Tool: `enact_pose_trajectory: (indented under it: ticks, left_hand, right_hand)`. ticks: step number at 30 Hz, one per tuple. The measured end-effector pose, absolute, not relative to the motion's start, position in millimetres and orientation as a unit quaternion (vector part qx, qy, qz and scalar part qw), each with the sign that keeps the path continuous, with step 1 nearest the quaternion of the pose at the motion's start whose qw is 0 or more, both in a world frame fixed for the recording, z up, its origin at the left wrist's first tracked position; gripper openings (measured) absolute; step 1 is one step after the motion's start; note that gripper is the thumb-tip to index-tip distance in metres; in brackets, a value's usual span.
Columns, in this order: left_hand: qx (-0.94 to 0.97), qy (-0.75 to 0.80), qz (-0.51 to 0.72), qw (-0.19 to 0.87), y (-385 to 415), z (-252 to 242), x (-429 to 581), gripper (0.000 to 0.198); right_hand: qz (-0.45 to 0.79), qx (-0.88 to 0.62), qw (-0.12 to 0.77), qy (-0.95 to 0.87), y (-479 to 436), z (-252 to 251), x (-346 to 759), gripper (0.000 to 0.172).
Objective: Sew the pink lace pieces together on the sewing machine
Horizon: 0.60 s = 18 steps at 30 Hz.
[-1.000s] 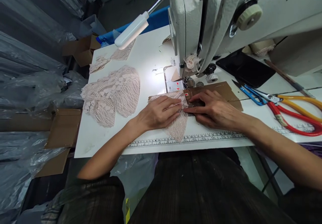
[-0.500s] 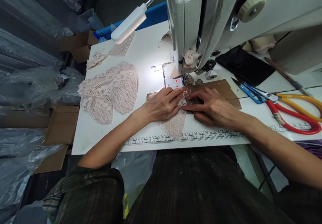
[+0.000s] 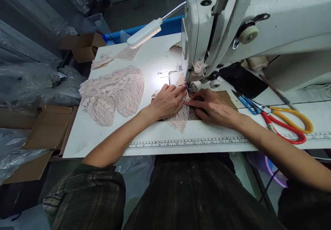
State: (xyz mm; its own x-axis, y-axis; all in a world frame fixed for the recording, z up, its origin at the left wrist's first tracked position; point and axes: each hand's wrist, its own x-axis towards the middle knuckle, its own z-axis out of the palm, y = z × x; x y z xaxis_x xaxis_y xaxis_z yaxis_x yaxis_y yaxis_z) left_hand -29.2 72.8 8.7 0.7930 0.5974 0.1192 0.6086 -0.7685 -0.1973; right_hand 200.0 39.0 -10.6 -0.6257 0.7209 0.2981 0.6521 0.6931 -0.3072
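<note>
Head view, sewing machine: its pale head [image 3: 194, 40] stood over the white worktop [image 3: 77, 149], with a fabric rosette [image 3: 199, 68] fixed low on its front.
Lace piece in hand: the pale pink lace panel [image 3: 180, 119] lay on the near side of the sewing machine, its upper end close to the presser foot [image 3: 190, 87], its tapered end pointing toward the person.
Left hand: the left hand [image 3: 167, 102] rested palm down over the lace panel, fingers close together and slightly bent; whether its grip pinched the lace could not be told.
Right hand: the right hand [image 3: 213, 108] lay over the brown board [image 3: 227, 99], fingers bent, its index fingertip at the lace's edge; whether its grip had closed on anything could not be told.
Left of the sewing machine: two scalloped lace pieces [image 3: 129, 92] lay together, more lace [image 3: 128, 53] beyond them, under and beside the white lamp [image 3: 144, 33].
Right of the sewing machine's needle: a flat black object [image 3: 243, 80], blue snips [image 3: 249, 105] and scissors [image 3: 284, 122] with red and yellow handles.
Nearest the person: a printed ruler strip [image 3: 196, 143] ran along the worktop edge.
</note>
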Motion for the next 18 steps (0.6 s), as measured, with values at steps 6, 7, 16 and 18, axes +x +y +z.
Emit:
enact_pose_trajectory:
  ticks: [6,7,16,18]
  left_hand:
    - [-0.945,-0.308,-0.084,0.071,76.9,2.0,-35.6,0.040]
    - [-0.946,-0.306,-0.092,0.061,77.4,0.8,-37.0,0.040]
    - [-0.947,-0.298,-0.118,0.004,78.8,-3.7,-42.0,0.042]
    - [-0.946,-0.300,-0.123,0.002,78.9,-5.5,-41.7,0.042]
  right_hand:
    - [0.074,-0.400,0.224,-0.885,32.3,-15.7,198.6,0.035]
    - [0.075,-0.401,0.223,-0.885,31.7,-16.0,198.4,0.035]
    - [0.068,-0.412,0.205,-0.885,31.8,-17.9,199.7,0.035]
    - [0.070,-0.411,0.206,-0.885,31.4,-17.8,200.0,0.035]
